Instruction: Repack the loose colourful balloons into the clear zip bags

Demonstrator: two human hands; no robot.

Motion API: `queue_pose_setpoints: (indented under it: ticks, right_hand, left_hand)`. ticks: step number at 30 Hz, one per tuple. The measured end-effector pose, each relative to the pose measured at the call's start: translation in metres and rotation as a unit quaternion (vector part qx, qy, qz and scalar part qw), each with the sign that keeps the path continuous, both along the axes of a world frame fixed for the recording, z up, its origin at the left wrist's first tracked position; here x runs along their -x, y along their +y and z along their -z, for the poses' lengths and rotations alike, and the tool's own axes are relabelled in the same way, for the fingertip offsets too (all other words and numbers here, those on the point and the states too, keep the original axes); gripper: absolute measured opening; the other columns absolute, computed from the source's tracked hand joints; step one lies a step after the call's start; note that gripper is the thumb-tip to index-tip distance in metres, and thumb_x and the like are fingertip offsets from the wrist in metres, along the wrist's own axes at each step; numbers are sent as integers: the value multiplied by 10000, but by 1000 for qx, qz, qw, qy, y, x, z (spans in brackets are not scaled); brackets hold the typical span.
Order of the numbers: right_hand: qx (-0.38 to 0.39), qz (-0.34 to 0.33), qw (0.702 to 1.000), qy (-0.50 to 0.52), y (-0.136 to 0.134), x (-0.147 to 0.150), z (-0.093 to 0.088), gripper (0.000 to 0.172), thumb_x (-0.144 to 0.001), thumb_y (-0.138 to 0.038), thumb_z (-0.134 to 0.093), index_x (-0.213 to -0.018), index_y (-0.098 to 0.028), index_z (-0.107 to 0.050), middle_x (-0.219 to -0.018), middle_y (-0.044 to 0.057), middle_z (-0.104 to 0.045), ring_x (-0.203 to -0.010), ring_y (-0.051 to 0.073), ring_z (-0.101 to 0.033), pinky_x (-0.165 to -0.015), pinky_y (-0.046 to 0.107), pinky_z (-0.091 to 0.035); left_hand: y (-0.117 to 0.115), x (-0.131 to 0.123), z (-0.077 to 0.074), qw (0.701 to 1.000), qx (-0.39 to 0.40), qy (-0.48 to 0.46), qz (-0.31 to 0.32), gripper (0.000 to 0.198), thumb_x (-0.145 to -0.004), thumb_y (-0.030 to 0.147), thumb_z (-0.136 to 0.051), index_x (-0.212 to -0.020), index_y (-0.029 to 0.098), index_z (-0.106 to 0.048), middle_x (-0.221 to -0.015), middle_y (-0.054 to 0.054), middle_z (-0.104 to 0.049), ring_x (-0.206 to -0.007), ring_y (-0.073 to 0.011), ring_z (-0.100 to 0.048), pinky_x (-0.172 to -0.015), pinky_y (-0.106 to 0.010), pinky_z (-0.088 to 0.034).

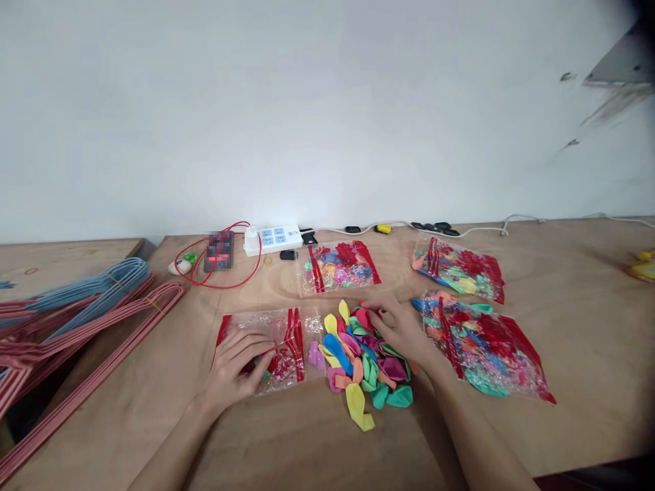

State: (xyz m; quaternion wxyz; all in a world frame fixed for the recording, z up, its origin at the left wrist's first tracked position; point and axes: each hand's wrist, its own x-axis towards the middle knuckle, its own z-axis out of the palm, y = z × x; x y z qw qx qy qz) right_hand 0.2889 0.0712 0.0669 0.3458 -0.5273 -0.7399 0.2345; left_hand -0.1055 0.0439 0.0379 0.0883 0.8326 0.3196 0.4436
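Observation:
A loose heap of coloured balloons [361, 361] lies on the wooden table [588, 307] in front of me. My right hand [399, 327] rests on the heap's far right side, fingers bent and reaching into the balloons. My left hand [238, 365] lies flat with fingers spread on a clear zip bag with red stripes [266, 341], which holds only a few balloons. A pink balloon [314, 354] sits just outside that bag's mouth.
Three filled balloon bags lie further off: one behind the heap [340, 266], one at the back right [458, 268], one at the right [484, 348]. Red and blue clothes hangers [76, 307] cover the left. A white power strip [273, 239] and red cable sit by the wall.

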Motion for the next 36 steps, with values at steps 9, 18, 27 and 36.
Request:
queue_pose_setpoints:
  ticks: [9,18,27,36]
  right_hand:
    - [39,-33,994,97,-3,1,-2,235,-973,-291,-583,-861,-265,-788,-933,50,-805,-911,270,-746,-836,393,-571]
    - [134,-25,974,179,-10,4,-16,288,-924,-377,-719,-1170,-303,-848,-1259,68,-802,-1240,344,-701,-1071,496,-549]
    - [329,-103,834,432,-18,38,-20,449,-879,-340,-801,-1320,-256,-792,-1241,100,-801,-1203,302,-712,-1109,459,-503]
    - [533,-184,672,480,-9,106,-18,394,-877,-397,-819,-1184,-152,-799,-1314,161,-758,-1180,262,-715,-1179,441,-468]
  left_hand:
    - [-1,-1,-3,1000,-2,0,2,264,-943,63,-751,-1143,236,-764,-1007,-48,-814,-952,-234,-764,-860,-411,-610]
    - [-1,2,1,1000,5,3,-1,283,-948,71,-753,-1170,247,-765,-1038,-54,-817,-979,-242,-764,-868,-422,-612]
    - [-3,0,-2,1000,-13,-6,2,288,-934,47,-759,-1162,222,-766,-1029,-62,-813,-973,-232,-753,-871,-405,-595]
    - [-4,-1,-3,999,-30,-15,-1,305,-918,44,-768,-1167,221,-768,-1024,-54,-820,-956,-230,-767,-876,-403,-607]
